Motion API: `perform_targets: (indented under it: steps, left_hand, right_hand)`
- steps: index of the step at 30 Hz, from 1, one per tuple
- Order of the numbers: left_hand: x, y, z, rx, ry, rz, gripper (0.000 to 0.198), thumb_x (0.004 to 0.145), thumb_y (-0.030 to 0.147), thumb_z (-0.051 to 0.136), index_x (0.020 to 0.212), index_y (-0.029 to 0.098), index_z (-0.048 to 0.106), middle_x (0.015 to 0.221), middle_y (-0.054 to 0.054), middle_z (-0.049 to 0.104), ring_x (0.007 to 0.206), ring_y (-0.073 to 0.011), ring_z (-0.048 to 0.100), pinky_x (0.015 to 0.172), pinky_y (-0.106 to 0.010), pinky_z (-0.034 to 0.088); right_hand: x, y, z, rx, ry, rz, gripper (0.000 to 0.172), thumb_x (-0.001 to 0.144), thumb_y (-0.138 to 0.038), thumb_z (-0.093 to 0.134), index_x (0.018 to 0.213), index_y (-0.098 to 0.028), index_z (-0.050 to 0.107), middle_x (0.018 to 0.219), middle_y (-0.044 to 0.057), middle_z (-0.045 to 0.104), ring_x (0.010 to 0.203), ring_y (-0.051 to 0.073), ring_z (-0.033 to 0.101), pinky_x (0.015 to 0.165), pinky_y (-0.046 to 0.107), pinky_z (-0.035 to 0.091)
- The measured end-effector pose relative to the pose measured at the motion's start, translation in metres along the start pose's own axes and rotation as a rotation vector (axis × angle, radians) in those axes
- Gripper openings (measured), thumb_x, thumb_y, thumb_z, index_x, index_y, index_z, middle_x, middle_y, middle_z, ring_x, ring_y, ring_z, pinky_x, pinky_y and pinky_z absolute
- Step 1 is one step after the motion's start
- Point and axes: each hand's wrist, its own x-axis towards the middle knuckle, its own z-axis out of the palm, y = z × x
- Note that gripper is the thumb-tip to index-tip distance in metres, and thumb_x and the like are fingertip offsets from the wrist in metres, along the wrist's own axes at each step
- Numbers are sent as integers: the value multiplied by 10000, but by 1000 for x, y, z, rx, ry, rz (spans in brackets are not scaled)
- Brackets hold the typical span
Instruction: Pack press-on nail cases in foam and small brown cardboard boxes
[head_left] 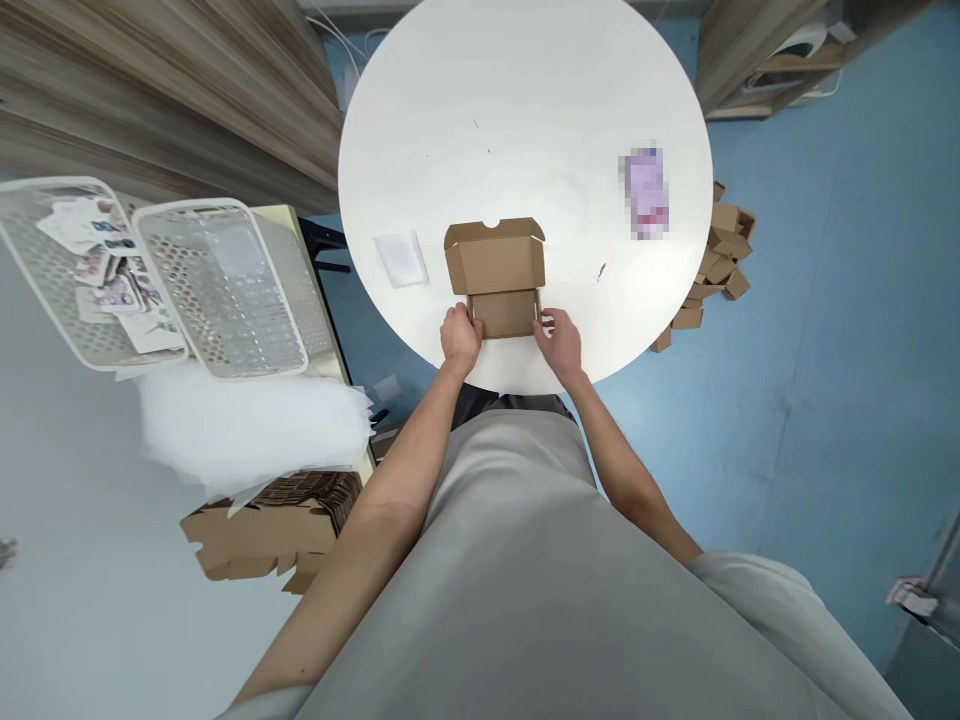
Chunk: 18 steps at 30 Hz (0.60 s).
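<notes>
A small brown cardboard box (pixel 498 264) lies near the front edge of the round white table, its lid raised and leaning away from me. Its shallow tray shows bare inside. My left hand (pixel 460 336) grips the box's left side wall, thumb toward the inside and fingers curled around the outside. On the opposite wall, my right hand (pixel 559 344) pinches the right side near the front corner. A flat, whitish translucent packet (pixel 401 259) rests on the table to the left of the box, apart from both hands.
A blurred pinkish-purple item (pixel 646 193) sits at the table's right. Left stand two white baskets, one holding printed pieces (pixel 120 290) and the other clear packets (pixel 232 250). Nearer are white sheets (pixel 247 420) and stacked flat cardboard (pixel 262 535). Small boxes (pixel 724 245) heap on the floor.
</notes>
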Motion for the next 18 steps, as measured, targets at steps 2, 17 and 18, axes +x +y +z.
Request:
perform_targets:
  steps: [2, 17, 18]
  left_hand:
    - [-2, 2, -2, 16, -3, -3, 163, 991, 138, 594, 1132, 204, 644, 1155, -165, 677, 1118, -395, 693, 997, -519, 528]
    - [-8, 8, -10, 100, -21, -7, 143, 1027, 142, 547, 1115, 213, 635, 1152, -152, 681, 1049, -345, 687, 926, -443, 514]
    - [-8, 7, -10, 87, -16, -3, 138, 1022, 141, 553, 1106, 213, 636, 1140, -148, 680, 1043, -342, 686, 932, -443, 515]
  right_hand:
    - [-3, -9, 6, -14, -8, -20, 557, 1149, -657, 426, 1297, -204, 715, 1463, 192, 684, 1236, 322, 735, 1014, 482, 636]
    - [45, -10, 13, -158, -42, 178, 229, 979, -111, 559, 832, -271, 488, 867, 37, 628, 779, 230, 549, 766, 350, 430]
    - [46, -11, 13, -166, -50, 177, 224, 984, -117, 555, 837, -271, 488, 868, 37, 623, 774, 229, 540, 762, 349, 423]
